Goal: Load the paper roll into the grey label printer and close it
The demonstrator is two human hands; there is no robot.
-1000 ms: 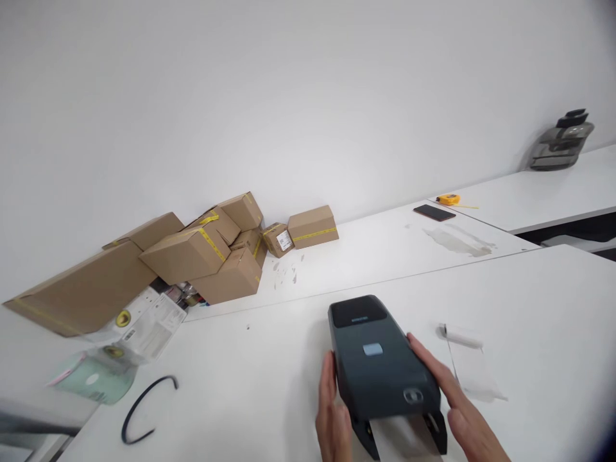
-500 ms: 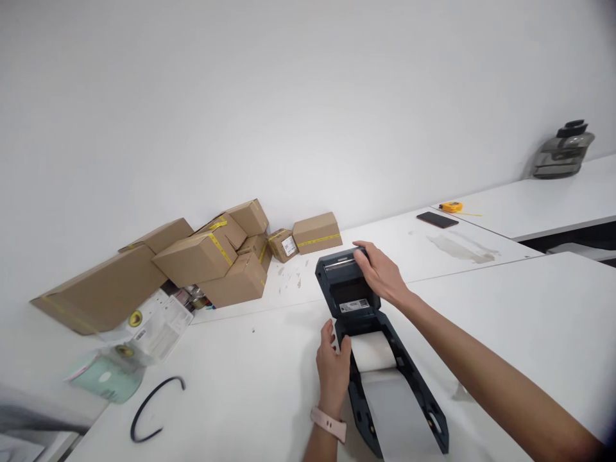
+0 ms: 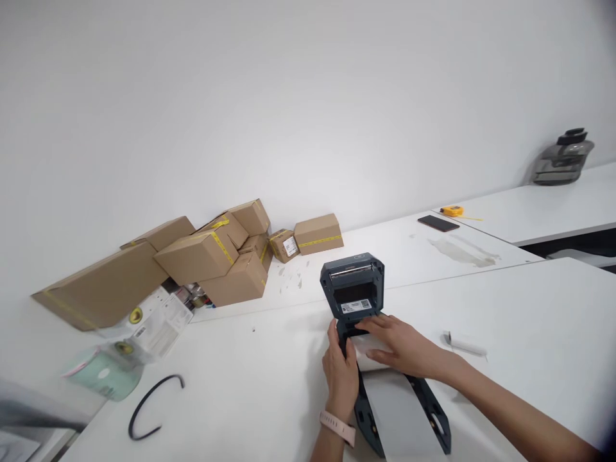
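A dark label printer point(image 3: 440, 418) lies on the white table with its lid point(image 3: 353, 263) raised. A white paper roll point(image 3: 368, 361) sits in its bay, and a wide strip of paper point(image 3: 399, 410) runs from it toward me. My left hand point(image 3: 342, 375), with a pink band on the wrist, is closed on the printer's left side wall, thumb at the inner edge. My right hand point(image 3: 402, 344) reaches in from the right and lies over the roll, its fingers on the far side and its thumb on the near side. The fingertips are partly hidden in the bay.
A stack of cardboard boxes point(image 3: 202, 256) stands against the wall at left. A green pouch point(image 3: 108, 375) and a black curved strip point(image 3: 139, 410) lie front left. A small white roll point(image 3: 466, 344), phone point(image 3: 437, 222), tape measure point(image 3: 452, 210) and bottle point(image 3: 563, 160) are at right.
My right hand has let go of the raised lid and come down onto the paper roll. The lid stays up. My left hand remains on the printer's left side.
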